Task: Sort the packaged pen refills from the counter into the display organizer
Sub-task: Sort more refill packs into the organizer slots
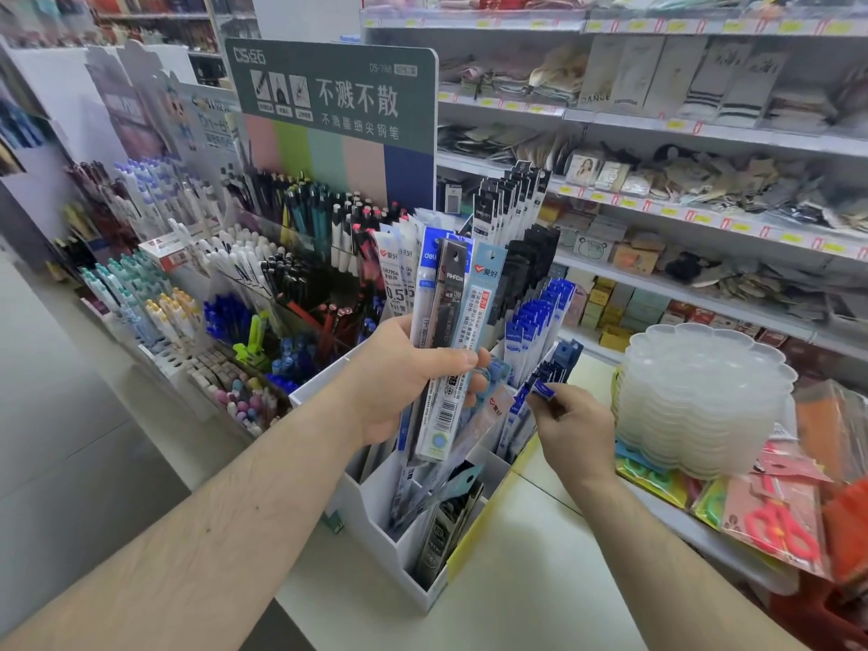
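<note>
Head view: left hand point(404, 373) grips refill packs point(446, 321); right hand point(570, 425) pinches 1 blue pack point(545, 385).

The scene is bright and even, with soft white light that seems to come from above, so the shadows under the forearms on the white counter point(526, 547) are pale and have no hard edge. The wide-angle lens bends the picture strongly: the shelves point(704, 133) at 2 o'clock curve and lean, and the corners at 10 and 4 o'clock are stretched and smeared. The centre is the sharpest part, where print on the green sign point(329, 96) can be read, while the far shelves at 11 o'clock are soft and the clear plastic trays point(704, 392) at 3 o'clock look milky with a weak glare.
</note>
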The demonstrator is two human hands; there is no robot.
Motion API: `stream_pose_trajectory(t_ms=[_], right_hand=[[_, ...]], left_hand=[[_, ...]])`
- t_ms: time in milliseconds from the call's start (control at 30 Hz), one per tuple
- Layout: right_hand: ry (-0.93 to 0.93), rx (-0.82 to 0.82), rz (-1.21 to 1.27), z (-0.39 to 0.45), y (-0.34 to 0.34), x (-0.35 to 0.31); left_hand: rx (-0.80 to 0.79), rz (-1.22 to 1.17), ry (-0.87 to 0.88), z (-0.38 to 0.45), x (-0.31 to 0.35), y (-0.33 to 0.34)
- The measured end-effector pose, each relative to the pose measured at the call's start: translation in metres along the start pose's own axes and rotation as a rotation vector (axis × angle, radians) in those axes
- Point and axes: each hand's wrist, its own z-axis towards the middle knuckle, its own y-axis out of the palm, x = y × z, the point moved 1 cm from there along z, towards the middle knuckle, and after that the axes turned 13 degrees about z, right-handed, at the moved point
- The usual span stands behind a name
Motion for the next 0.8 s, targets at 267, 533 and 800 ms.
stream_pose_trajectory(t_ms=[267, 533, 800], right_hand=[[0.118, -0.221, -0.078, -0.027, 0.028, 0.008], [0.327, -0.348, -0.122, -0.031, 0.031, 0.000], [0.486, 0.007, 0.134, -0.037, -0.033, -0.051]], left_hand=[[-0.032, -0.047, -0.019, -0.003, -0.005, 0.012], [-0.100, 0.008, -0.034, -0.005, -0.011, 0.034], [-0.260, -0.022, 0.012, -0.010, -0.006, 0.056]])
